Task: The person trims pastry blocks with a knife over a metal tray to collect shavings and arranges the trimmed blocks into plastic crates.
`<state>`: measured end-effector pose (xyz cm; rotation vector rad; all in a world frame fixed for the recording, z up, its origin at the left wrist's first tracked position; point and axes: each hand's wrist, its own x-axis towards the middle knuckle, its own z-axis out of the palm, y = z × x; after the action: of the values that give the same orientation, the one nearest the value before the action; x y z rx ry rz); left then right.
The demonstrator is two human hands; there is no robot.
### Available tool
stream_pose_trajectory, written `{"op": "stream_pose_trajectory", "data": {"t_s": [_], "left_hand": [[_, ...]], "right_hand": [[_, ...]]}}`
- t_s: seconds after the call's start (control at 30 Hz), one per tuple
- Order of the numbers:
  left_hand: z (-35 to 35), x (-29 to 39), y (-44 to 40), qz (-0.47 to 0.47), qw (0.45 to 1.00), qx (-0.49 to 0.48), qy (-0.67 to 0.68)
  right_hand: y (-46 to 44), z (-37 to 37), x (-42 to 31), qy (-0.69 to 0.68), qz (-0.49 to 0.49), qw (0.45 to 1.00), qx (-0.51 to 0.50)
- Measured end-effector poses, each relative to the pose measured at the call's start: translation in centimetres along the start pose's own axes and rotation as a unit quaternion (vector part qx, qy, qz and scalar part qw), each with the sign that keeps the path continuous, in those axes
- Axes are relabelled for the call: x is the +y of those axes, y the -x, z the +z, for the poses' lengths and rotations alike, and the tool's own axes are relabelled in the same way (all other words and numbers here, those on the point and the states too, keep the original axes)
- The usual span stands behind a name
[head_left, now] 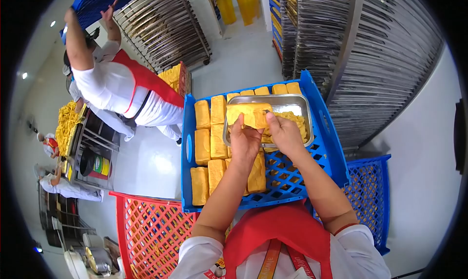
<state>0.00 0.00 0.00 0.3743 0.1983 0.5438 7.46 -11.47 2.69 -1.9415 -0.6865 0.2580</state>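
Note:
Both my hands hold one yellow, smooth-looking rectangular block (247,113) above a shallow metal tray (298,101). My left hand (245,141) grips it from below and the near side, fingers closed. At its right end, the thumb and fingers of my right hand (284,134) pinch it near a small dark spot. Crumbly yellow pieces (295,120) lie in the tray's right part. The tray rests in a blue plastic crate (325,128), over rows of similar yellow blocks (202,147). What these blocks are made of, I cannot tell.
A red crate (156,235) stands at lower left and another blue crate (363,196) at right. Tall metal racks (317,30) rise close on the right. At left, a person in a red apron (112,79) lifts a blue crate (97,6); other people work at a table (80,132).

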Motion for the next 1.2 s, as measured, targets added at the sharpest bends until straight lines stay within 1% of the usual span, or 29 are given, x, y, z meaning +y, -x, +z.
{"op": "stream_pose_trajectory", "data": {"t_s": [0.07,0.1,0.17,0.2,0.27,0.3,0.33,0.37,0.43,0.5,0.53,0.57,0.6,0.63,0.67,0.7,0.73,0.77,0.83,0.87,0.9,0.93,0.97,1.0,1.07,1.1,1.13,1.17,1.2], "left_hand": [[0.4,-0.4,0.3,0.084,0.996,-0.001,-0.044],[0.3,-0.5,0.4,0.082,0.996,-0.001,-0.046],[-0.5,-0.1,0.3,0.103,0.994,-0.010,-0.044],[-0.6,0.0,0.2,0.102,0.994,-0.011,-0.042],[-0.8,1.1,-0.3,0.168,0.984,-0.021,-0.062],[-0.5,1.5,-0.3,0.167,0.984,-0.019,-0.060],[0.1,1.9,0.1,0.186,0.974,0.025,-0.126],[0.6,2.3,0.6,0.201,0.958,0.071,-0.192],[1.8,3.0,1.1,0.257,0.892,0.008,-0.371],[3.7,2.5,2.7,0.190,0.887,-0.077,-0.413],[4.5,1.9,3.6,0.163,0.899,-0.128,-0.386],[5.3,1.2,4.1,0.138,0.906,-0.182,-0.355],[5.6,1.2,4.8,0.115,0.908,-0.210,-0.343],[6.0,1.3,5.9,0.090,0.909,-0.239,-0.330],[6.6,1.2,6.9,0.097,0.897,-0.214,-0.375],[6.1,1.5,7.7,0.120,0.820,-0.174,-0.532],[6.1,1.7,8.8,0.133,0.690,-0.120,-0.701],[4.0,1.8,9.0,0.117,0.581,-0.087,-0.801],[0.7,0.7,10.4,0.036,0.397,-0.042,-0.916],[-0.9,-0.3,10.9,0.008,0.307,-0.020,-0.952],[-1.4,-1.4,11.2,0.004,0.306,-0.031,-0.952],[-1.8,-2.3,11.5,0.016,0.255,-0.034,-0.966],[-2.0,-3.1,11.6,0.029,0.203,-0.035,-0.978],[-1.9,-3.7,11.5,-0.008,0.199,-0.020,-0.980],[-1.3,-4.6,11.1,-0.027,0.201,-0.004,-0.979],[-1.2,-4.8,10.9,-0.041,0.205,0.015,-0.978],[-1.6,-4.9,10.8,-0.044,0.248,0.028,-0.967],[-1.5,-4.9,10.9,-0.049,0.241,0.030,-0.969],[-1.2,-4.7,11.0,-0.060,0.259,0.020,-0.964]], "right_hand": [[0.0,-0.2,-0.2,-0.032,0.052,0.997,-0.041],[0.0,-0.6,-0.4,-0.034,0.054,0.997,-0.040],[-0.2,-1.1,-1.0,-0.123,0.201,0.963,-0.134],[-0.3,-1.7,-1.1,-0.120,0.201,0.963,-0.133],[-0.6,-2.9,-1.0,-0.208,0.226,0.941,-0.143],[-0.6,-3.5,-1.2,-0.206,0.228,0.941,-0.143],[-0.5,-4.0,-1.3,0.040,0.119,0.989,-0.078],[-0.3,-4.5,-1.3,0.284,0.002,0.959,-0.012],[-0.6,-5.4,-1.5,0.262,0.053,0.963,-0.029],[0.4,-6.6,-2.7,0.079,-0.073,0.991,-0.085],[1.1,-7.3,-3.1,0.077,-0.055,0.991,-0.090],[1.6,-8.1,-3.5,-0.068,-0.082,0.985,-0.139],[1.9,-8.9,-3.5,-0.212,-0.109,0.955,-0.177],[2.3,-9.9,-3.2,-0.250,-0.145,0.944,-0.159],[3.2,-12.0,-3.1,-0.290,-0.101,0.943,-0.132],[4.2,-14.6,-3.3,-0.326,-0.057,0.938,-0.100],[4.9,-17.1,-2.4,-0.304,-0.039,0.951,-0.025],[5.3,-19.7,-0.7,-0.279,-0.021,0.959,0.051],[6.4,-24.5,5.6,-0.167,0.056,0.967,0.186],[7.1,-26.6,9.0,-0.127,0.147,0.959,0.207],[7.8,-27.3,14.9,-0.119,0.189,0.936,0.271],[8.9,-26.9,23.0,-0.113,0.230,0.909,0.330],[11.4,-27.3,32.9,0.012,0.302,0.905,0.298],[13.9,-25.2,34.4,0.201,0.411,0.836,0.304],[18.9,-20.5,41.3,0.084,0.537,0.805,0.238],[22.2,-17.4,45.8,0.059,0.567,0.793,0.217],[23.5,-15.0,45.6,0.008,0.599,0.768,0.227],[24.6,-12.5,45.3,-0.043,0.630,0.740,0.234],[26.1,-10.3,46.1,-0.100,0.632,0.727,0.250]]}}
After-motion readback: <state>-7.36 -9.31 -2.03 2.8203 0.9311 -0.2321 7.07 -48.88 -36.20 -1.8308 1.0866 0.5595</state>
